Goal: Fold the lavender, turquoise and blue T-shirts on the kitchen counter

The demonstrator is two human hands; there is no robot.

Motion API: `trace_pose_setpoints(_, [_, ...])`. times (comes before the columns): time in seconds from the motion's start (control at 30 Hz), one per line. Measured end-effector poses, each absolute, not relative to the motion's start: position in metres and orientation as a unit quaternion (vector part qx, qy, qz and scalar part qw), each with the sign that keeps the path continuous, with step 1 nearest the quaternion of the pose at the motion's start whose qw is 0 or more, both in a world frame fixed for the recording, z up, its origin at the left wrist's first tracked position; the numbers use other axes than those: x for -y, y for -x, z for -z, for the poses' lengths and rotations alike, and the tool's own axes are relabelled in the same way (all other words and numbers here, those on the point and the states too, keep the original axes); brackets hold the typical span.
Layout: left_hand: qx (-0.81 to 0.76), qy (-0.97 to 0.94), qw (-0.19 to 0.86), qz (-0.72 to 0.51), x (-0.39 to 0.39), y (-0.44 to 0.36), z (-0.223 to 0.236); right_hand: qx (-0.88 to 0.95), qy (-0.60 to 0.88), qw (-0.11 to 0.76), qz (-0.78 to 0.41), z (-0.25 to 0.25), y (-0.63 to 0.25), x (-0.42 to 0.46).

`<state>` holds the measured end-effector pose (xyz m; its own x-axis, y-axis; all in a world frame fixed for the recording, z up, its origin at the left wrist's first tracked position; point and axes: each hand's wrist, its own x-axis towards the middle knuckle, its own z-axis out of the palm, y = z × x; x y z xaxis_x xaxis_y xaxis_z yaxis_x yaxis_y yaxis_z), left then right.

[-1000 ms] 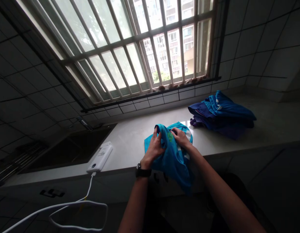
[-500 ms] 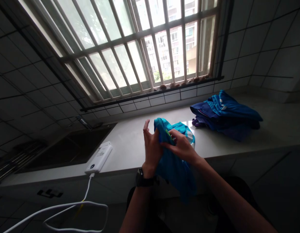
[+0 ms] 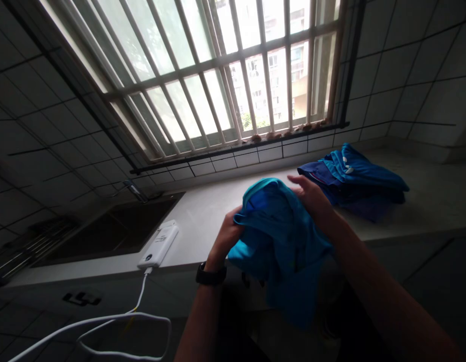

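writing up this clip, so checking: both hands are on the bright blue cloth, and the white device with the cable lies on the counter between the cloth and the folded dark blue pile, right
Not quite: the white device lies between the sink and the bright blue cloth, as the head view shows. The rest of your statement stands.

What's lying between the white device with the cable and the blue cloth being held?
In the head view, bare countertop lies beside the white device, then the left hand at the edge of the blue cloth.
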<state>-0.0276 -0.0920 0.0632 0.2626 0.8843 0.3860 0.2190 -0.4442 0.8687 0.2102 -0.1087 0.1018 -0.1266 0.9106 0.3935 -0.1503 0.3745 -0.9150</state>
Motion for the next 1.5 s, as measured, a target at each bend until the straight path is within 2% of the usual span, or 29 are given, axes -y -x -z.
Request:
trace_pose_setpoints(0.1, [-0.458, -0.582, 0.305, -0.599, 0.095, 0.046, -0.082, 0.666, 0.349, 0.487, -0.444, -0.111, -0.231, 0.108])
trace_pose_setpoints(0.2, [-0.498, -0.549, 0.182, -0.646, 0.103, 0.06, -0.11, 0.771, 0.403, 0.39, -0.302, -0.112, -0.242, 0.099])
trace_pose_setpoints(0.27, [-0.503, -0.566, 0.08, -0.649, 0.112, 0.061, -0.13, 0.8, 0.433, 0.362, -0.205, -0.113, -0.242, 0.091])
trace_pose_setpoints(0.33, [-0.496, -0.572, -0.011, -0.653, 0.121, 0.059, -0.146, 0.768, 0.471, 0.421, -0.102, -0.116, -0.239, 0.083])
trace_pose_setpoints(0.43, [-0.493, -0.544, -0.136, -0.666, 0.127, 0.059, -0.162, 0.648, 0.492, 0.581, 0.033, -0.128, -0.238, 0.076])
trace_pose_setpoints(0.47, [-0.505, -0.538, -0.167, -0.654, 0.125, 0.061, -0.166, 0.626, 0.491, 0.605, 0.042, -0.132, -0.239, 0.074])
trace_pose_setpoints(0.53, [-0.551, -0.556, -0.192, -0.592, 0.114, 0.067, -0.17, 0.638, 0.505, 0.581, -0.017, -0.139, -0.243, 0.07])
trace_pose_setpoints(0.67, [-0.642, -0.618, -0.118, -0.438, 0.08, 0.078, -0.16, 0.65, 0.538, 0.478, -0.242, -0.134, -0.249, 0.059])
trace_pose_setpoints(0.77, [-0.666, -0.638, -0.054, -0.382, 0.068, 0.078, -0.141, 0.604, 0.547, 0.45, -0.365, -0.119, -0.254, 0.054])
trace_pose_setpoints(0.9, [-0.688, -0.632, -0.01, -0.356, 0.074, 0.08, -0.117, 0.647, 0.489, 0.346, -0.472, -0.102, -0.268, 0.058])
trace_pose_setpoints(1.03, [-0.73, -0.57, -0.073, -0.371, 0.069, 0.085, -0.109, 0.707, 0.462, 0.317, -0.431, -0.095, -0.282, 0.047])
trace_pose_setpoints(1.17, [-0.746, -0.562, -0.007, -0.357, 0.031, 0.069, -0.114, 0.671, 0.553, 0.327, -0.37, -0.094, -0.273, 0.003])
trace_pose_setpoints(1.33, [-0.653, -0.64, 0.071, -0.399, -0.013, 0.041, -0.104, 0.603, 0.666, 0.426, -0.106, -0.097, -0.235, -0.034])
trace_pose_setpoints(1.4, [-0.62, -0.697, 0.098, -0.346, -0.012, 0.042, -0.091, 0.64, 0.653, 0.4, -0.062, -0.094, -0.225, -0.026])
trace_pose_setpoints(1.5, [-0.592, -0.76, 0.126, -0.236, 0.004, 0.053, -0.063, 0.73, 0.625, 0.258, -0.099, -0.079, -0.219, 0.007])
